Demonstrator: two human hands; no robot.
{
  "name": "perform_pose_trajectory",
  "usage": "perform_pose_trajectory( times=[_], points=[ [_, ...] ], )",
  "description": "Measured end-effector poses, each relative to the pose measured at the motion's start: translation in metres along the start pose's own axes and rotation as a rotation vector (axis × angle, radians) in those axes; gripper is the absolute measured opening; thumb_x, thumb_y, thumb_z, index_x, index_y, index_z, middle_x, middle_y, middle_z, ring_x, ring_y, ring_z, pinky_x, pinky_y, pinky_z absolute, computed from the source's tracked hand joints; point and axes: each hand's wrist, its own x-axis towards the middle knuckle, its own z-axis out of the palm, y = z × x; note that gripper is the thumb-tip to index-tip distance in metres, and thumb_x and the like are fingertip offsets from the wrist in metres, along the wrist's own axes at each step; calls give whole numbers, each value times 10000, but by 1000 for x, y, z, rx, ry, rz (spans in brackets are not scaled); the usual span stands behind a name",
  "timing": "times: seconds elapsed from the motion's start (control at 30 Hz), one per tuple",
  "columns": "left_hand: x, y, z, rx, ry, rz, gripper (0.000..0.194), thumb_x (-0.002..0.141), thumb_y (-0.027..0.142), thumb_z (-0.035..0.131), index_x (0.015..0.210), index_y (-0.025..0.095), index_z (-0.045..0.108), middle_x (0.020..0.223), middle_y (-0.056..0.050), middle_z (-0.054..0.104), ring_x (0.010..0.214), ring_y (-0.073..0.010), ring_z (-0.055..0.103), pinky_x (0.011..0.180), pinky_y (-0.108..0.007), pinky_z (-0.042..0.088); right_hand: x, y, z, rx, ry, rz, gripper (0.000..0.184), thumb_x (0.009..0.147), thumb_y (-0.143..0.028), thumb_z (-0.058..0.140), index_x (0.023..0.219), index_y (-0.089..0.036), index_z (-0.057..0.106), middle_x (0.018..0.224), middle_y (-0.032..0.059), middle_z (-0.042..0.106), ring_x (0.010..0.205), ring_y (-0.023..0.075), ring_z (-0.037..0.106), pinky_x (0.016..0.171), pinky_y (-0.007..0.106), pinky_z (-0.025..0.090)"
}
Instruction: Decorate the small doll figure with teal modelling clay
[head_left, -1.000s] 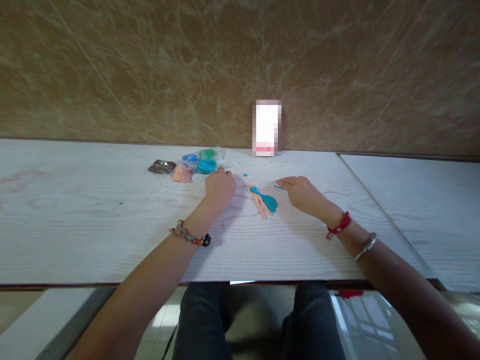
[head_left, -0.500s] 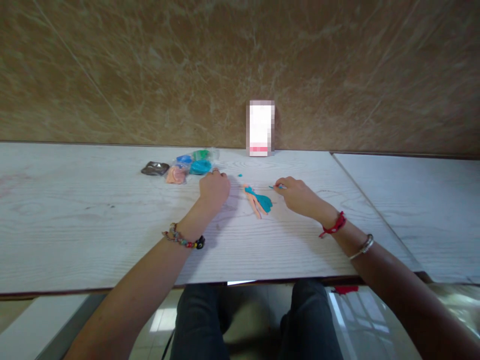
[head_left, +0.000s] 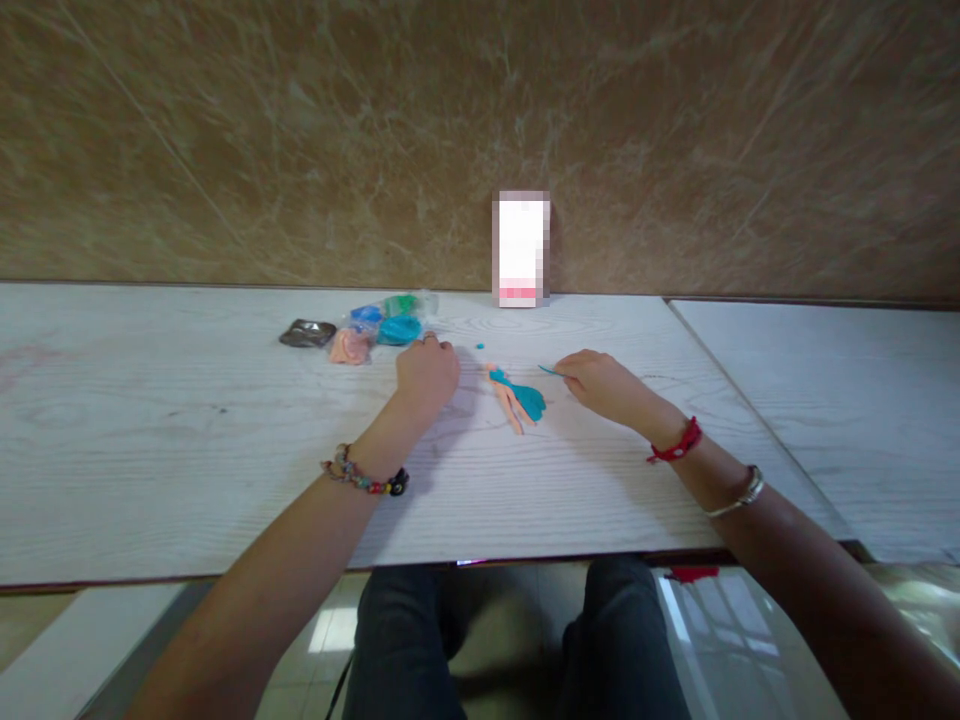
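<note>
A small flat clay figure point(head_left: 517, 396) lies on the white wood-grain table between my hands, with peach limbs and a teal dress flaring to the right. My right hand point(head_left: 600, 382), right of the figure, pinches a thin teal strip of clay point(head_left: 551, 371) whose free end points left. Curled on the table at the figure's left is my left hand point(head_left: 429, 372); its fingertips are hidden, so what they hold, if anything, does not show. A tiny teal bit of clay point(head_left: 480, 346) sits just above the figure's head.
Bags of teal point(head_left: 399, 330), peach point(head_left: 350, 346), blue point(head_left: 366, 315), green point(head_left: 401, 303) and dark brown clay point(head_left: 307, 333) lie beyond my left hand. A blurred-out phone-like panel point(head_left: 523, 250) leans on the brown marbled wall point(head_left: 300, 140). The table's front edge runs above my knees.
My right hand pressed its fingers near the teal strip a second ago; now it has the strip pinched and lifted. My left hand stays nearly in place. The view shifted slightly.
</note>
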Motion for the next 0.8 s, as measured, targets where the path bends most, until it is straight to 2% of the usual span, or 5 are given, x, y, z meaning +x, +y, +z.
perform_pose_trajectory(
  times=[0.17,0.27,0.43,0.7,0.8],
  points=[
    [0,0,4,-4,40,9,366,900,201,292,1050,36,582,1052,-208,562,992,-285,568,709,-321,446,-6,-6,-7,-36,-59,-24,343,864,-110,367,1059,-124,648,1247,132,562,1094,228,531,870,352,447],
    [0,-1,4,-6,42,9,365,897,194,294,1055,37,584,1070,-206,561,1000,-280,565,719,-316,449,-7,-10,-11,-43,-77,-10,349,838,-74,368,1053,-112,640,1206,133,574,1067,228,538,869,362,446],
    [-2,-1,2,-19,41,13,380,899,200,284,1068,38,583,1086,-205,561,1005,-278,561,727,-318,445,-3,-7,-7,64,-62,40,321,851,-95,369,991,-113,657,1128,131,606,1056,201,545,879,316,441],
    [-1,-1,0,-12,6,13,392,899,217,281,1086,44,580,1086,-210,557,997,-282,562,713,-318,438,-16,-9,-12,3,-94,-4,425,831,-46,330,1213,-68,516,1145,171,617,1022,225,592,836,342,475],
    [0,-1,2,-12,22,13,396,902,220,277,1074,42,586,1081,-213,557,992,-283,563,711,-320,439,-22,-18,-17,-104,-114,-13,458,816,-19,307,1236,-47,489,1196,202,585,1047,256,592,858,402,473]
  ],
)
